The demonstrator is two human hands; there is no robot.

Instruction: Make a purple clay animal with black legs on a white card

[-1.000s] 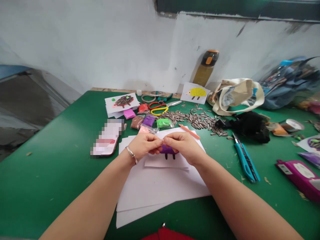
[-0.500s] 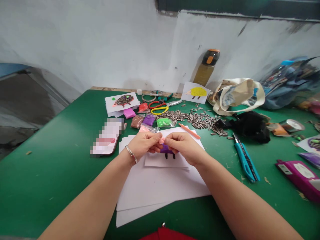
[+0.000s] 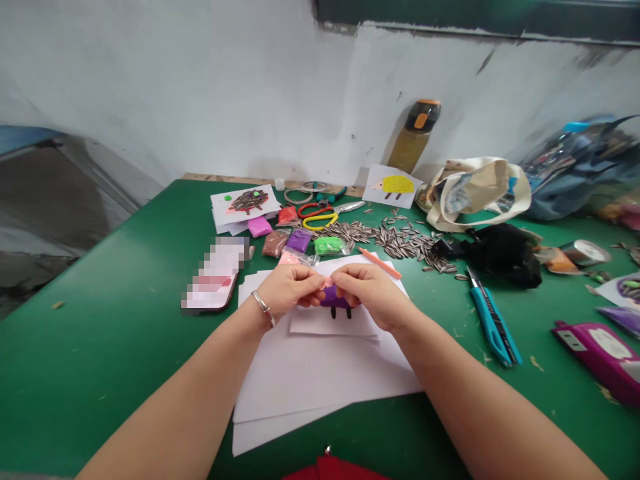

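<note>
Green surface (image 3: 125, 293) fills most of my view, and I count clock hours from where my left hand (image 3: 290, 288) and right hand (image 3: 373, 293) come together. Blue bag (image 3: 565, 177) at 2 o'clock: stuffed, contents too blurred to name. Sheets (image 3: 320, 387) spread at 6 o'clock, I'd judge as a clean mat under the work. Nearer at 2, the tote (image 3: 521, 200) slumps, something bluish showing inside. At 1, the bottle (image 3: 407, 148) is amber and see-through; I can't tell how full. The drawing (image 3: 370, 193) stands tilted up before it, presumably propped so it can be seen. Phone (image 3: 213, 277) lies face up at 9.

Beneath my fingers the card (image 3: 320, 325) rests on the sheets, its purple shape (image 3: 336, 300) partly hidden. From 10 to 12 sit clear packets of what looks like clay, likely wrapped apart to keep colours clean: brown packet (image 3: 274, 244), purple packet (image 3: 299, 241), green packet (image 3: 330, 246). Smallest is the pink lump (image 3: 328, 283) over the card: fingers of both hands pinch it, probably for fine control.
</note>
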